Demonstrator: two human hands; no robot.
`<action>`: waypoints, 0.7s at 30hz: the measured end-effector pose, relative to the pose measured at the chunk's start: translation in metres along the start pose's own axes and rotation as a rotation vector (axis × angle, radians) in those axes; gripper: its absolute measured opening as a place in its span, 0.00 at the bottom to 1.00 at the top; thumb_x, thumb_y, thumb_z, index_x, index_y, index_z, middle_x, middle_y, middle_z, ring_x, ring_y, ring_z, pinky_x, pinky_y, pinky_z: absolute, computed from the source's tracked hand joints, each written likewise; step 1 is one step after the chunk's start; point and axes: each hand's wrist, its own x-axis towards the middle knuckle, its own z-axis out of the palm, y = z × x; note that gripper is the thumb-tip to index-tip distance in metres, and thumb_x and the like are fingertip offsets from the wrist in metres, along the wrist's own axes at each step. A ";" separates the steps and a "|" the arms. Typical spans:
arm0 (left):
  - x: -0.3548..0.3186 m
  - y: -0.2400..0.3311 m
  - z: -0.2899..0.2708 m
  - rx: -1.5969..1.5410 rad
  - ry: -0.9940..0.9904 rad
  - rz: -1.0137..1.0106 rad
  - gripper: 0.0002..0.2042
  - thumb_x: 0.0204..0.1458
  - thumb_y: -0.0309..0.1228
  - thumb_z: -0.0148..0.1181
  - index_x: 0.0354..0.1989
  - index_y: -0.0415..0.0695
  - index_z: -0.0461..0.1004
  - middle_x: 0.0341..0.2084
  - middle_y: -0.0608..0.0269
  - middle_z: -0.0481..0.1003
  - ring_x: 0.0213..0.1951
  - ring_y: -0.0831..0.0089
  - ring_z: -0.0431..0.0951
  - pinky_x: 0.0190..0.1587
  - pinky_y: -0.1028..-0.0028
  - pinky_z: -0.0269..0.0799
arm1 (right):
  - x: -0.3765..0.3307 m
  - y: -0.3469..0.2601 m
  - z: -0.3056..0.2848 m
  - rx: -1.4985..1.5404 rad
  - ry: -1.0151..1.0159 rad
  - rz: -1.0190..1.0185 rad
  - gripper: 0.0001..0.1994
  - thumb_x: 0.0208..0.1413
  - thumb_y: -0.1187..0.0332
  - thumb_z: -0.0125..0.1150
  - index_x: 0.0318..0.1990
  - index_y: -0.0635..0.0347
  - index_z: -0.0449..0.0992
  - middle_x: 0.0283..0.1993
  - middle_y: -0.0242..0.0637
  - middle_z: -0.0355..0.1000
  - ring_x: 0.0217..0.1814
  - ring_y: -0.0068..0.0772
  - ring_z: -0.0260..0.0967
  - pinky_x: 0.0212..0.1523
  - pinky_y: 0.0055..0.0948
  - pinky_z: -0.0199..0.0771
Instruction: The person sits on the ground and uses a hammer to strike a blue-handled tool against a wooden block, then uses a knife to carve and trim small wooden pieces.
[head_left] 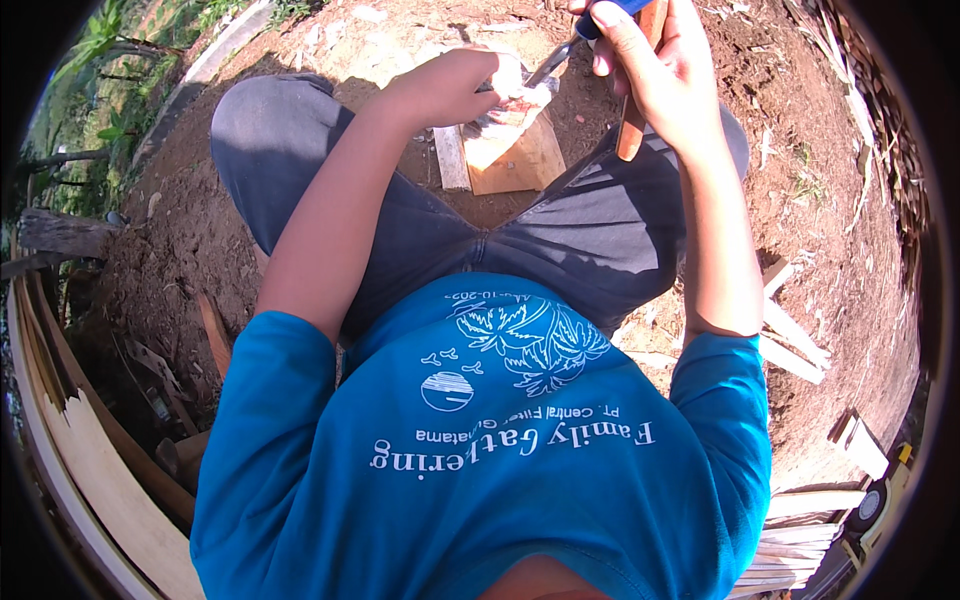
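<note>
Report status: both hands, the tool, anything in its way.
Right hand holding blue-handled tool and brown stick. Tool's metal end down by wooden board's far end. Left hand close beside it, possibly in the way.

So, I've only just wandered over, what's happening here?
A person sits on bare earth with knees spread, working with both hands. The right hand grips a blue-handled tool, its metal shaft slanting down toward the left hand. A brown wooden strip seems to be held in the right hand too. The left hand is by the shaft's lower end, above a wooden board between the legs; glare hides exactly what its fingers hold.
</note>
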 end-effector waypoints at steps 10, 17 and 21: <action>0.002 -0.015 0.012 -0.010 0.104 0.083 0.15 0.57 0.36 0.63 0.40 0.36 0.72 0.36 0.47 0.75 0.40 0.51 0.77 0.44 0.57 0.73 | 0.004 0.008 0.003 -0.066 0.053 -0.094 0.10 0.65 0.65 0.61 0.47 0.60 0.69 0.33 0.31 0.71 0.31 0.21 0.69 0.33 0.24 0.72; 0.000 -0.001 -0.001 0.002 0.020 0.011 0.19 0.56 0.35 0.63 0.51 0.35 0.74 0.42 0.42 0.78 0.45 0.49 0.79 0.48 0.60 0.74 | 0.007 0.016 0.003 -0.091 0.051 -0.131 0.10 0.64 0.66 0.61 0.46 0.60 0.70 0.33 0.30 0.70 0.31 0.21 0.69 0.33 0.24 0.71; -0.002 0.001 -0.003 0.032 -0.021 -0.019 0.19 0.57 0.37 0.63 0.51 0.37 0.75 0.41 0.44 0.79 0.44 0.50 0.79 0.48 0.60 0.74 | 0.003 0.014 0.003 -0.010 0.017 -0.022 0.09 0.65 0.67 0.61 0.46 0.61 0.71 0.33 0.30 0.70 0.31 0.20 0.68 0.33 0.23 0.71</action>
